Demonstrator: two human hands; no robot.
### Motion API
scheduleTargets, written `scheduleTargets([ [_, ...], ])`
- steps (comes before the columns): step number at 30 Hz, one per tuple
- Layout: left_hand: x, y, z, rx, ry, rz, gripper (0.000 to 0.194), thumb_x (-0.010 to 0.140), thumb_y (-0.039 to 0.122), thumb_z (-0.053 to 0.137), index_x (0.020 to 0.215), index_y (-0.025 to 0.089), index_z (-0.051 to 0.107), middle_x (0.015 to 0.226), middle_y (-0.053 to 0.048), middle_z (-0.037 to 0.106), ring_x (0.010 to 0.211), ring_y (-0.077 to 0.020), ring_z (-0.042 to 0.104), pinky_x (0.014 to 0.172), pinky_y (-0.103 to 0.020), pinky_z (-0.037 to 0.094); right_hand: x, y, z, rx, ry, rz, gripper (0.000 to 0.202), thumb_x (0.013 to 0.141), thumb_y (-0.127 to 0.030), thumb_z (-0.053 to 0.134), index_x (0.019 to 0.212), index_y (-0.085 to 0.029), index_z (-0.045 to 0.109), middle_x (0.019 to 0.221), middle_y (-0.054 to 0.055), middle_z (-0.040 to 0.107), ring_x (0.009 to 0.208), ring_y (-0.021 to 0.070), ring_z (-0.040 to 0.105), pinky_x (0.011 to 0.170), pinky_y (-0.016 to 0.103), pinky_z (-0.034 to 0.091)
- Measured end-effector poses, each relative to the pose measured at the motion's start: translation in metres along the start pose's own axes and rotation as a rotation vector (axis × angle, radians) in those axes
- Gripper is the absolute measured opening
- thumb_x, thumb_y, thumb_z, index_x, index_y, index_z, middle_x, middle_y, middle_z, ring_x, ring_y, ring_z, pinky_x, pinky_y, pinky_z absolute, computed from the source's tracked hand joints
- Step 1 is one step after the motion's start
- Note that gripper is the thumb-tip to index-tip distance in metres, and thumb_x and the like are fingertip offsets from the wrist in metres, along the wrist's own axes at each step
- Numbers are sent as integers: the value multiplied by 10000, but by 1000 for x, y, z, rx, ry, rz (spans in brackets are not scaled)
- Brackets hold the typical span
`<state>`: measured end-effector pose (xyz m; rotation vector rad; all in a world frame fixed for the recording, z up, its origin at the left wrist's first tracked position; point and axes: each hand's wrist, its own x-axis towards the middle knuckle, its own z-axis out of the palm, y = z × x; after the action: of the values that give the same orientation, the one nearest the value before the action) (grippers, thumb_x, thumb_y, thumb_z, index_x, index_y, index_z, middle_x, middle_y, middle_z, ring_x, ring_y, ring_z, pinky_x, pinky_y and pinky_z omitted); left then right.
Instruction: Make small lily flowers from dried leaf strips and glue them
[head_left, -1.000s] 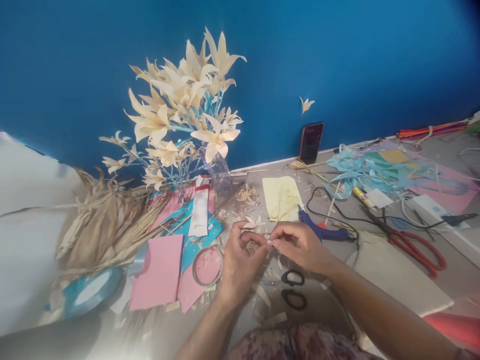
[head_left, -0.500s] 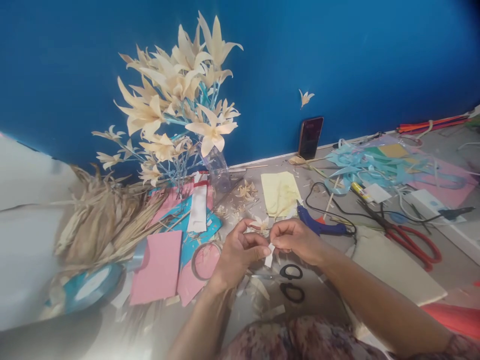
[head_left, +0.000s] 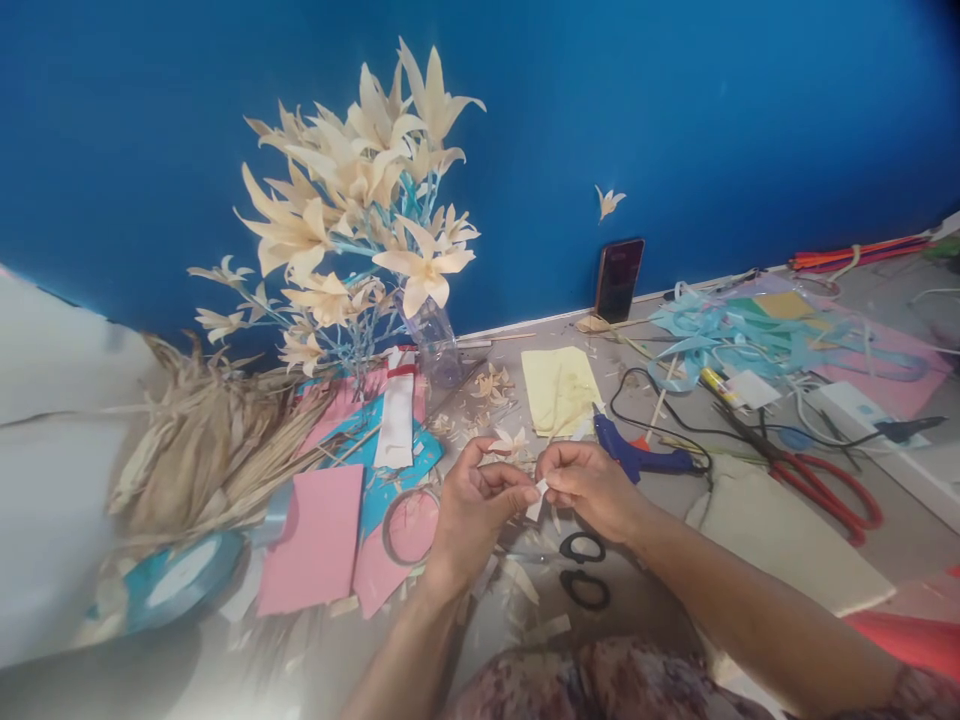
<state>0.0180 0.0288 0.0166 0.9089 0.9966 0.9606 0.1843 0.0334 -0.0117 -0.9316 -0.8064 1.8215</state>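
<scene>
My left hand (head_left: 480, 505) is closed in a pinch, its thumb tip against a small white strip (head_left: 536, 504) that looks like paper or tape. From the other side, my right hand (head_left: 589, 485) pinches the same strip between thumb and fingers. A small cream flower (head_left: 510, 441) shows just beyond my left fingers; whether they touch it I cannot tell. Below my hands lie scissors with black handles (head_left: 583, 590), their blades partly among scraps. To the right of my right hand rests a blue glue gun (head_left: 637, 455).
A bunch of cream flowers (head_left: 424, 262) stands in a clear bottle (head_left: 439, 345) by the blue wall. Dried husks (head_left: 202, 430), pink sheets (head_left: 311, 540), a tape ring (head_left: 386, 530) and blue ribbon roll (head_left: 184, 580) lie left. Red-handled scissors (head_left: 832, 495) and a leaning phone (head_left: 619, 280) are right.
Both hands stay close together on the white strip, with only small finger movements. The small flower beyond my left fingers appears slightly shifted up and left. The camera view has tilted a little.
</scene>
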Motion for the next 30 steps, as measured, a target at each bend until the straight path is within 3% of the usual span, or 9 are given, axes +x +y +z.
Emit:
scheduleTargets([
  [7,3,-3,0,-21,47,81,490,654,162,839,995,195,489,655,66,633,593,-86,553,574,-191,427,-1,3,4,141,-34,-7,148,633,-252,751,621,-155,640,536,3,597,454,71,367,464,217,224],
  [13,6,-5,-2,-125,92,117,438,684,160,811,978,195,487,669,74,610,563,-66,515,554,-181,409,-2,4,2,110,-12,-110,148,685,-262,705,624,-163,614,533,-15,543,475,78,362,483,224,255],
  [15,6,-3,-4,-126,156,148,410,705,162,793,977,194,488,681,70,617,582,-63,521,570,-173,410,-4,1,2,-41,54,-195,127,728,-263,665,656,-169,620,541,-23,531,483,86,374,492,229,288],
  [18,4,0,-5,-44,242,196,418,717,160,786,989,203,471,692,58,646,617,-75,553,597,-177,425,-10,-5,4,-472,190,-384,100,785,-211,616,691,-179,614,602,-14,556,533,105,443,517,234,345],
  [20,1,2,-2,-1,212,177,442,721,175,787,1002,213,449,702,46,671,628,-91,577,605,-191,439,-13,-7,8,-716,215,-540,114,796,-160,588,686,-185,594,625,-13,559,553,108,468,526,229,368],
  [23,-4,1,4,32,156,123,488,714,203,790,1037,222,425,718,30,694,646,-116,613,614,-212,458,-15,-6,14,-868,186,-722,128,795,-110,563,697,-189,583,644,-14,573,543,98,478,521,212,386],
  [26,-8,1,9,83,179,131,539,692,202,796,1075,227,417,754,19,702,691,-140,647,660,-242,485,-14,-4,15,-890,185,-761,118,809,-113,570,721,-188,594,667,-7,602,545,95,491,523,204,401],
  [30,-10,-1,12,168,212,192,547,679,158,787,1087,228,429,810,3,696,778,-161,666,746,-282,505,-14,-4,13,-858,190,-659,122,817,-137,570,711,-190,598,654,-6,604,557,107,498,526,212,402],
])
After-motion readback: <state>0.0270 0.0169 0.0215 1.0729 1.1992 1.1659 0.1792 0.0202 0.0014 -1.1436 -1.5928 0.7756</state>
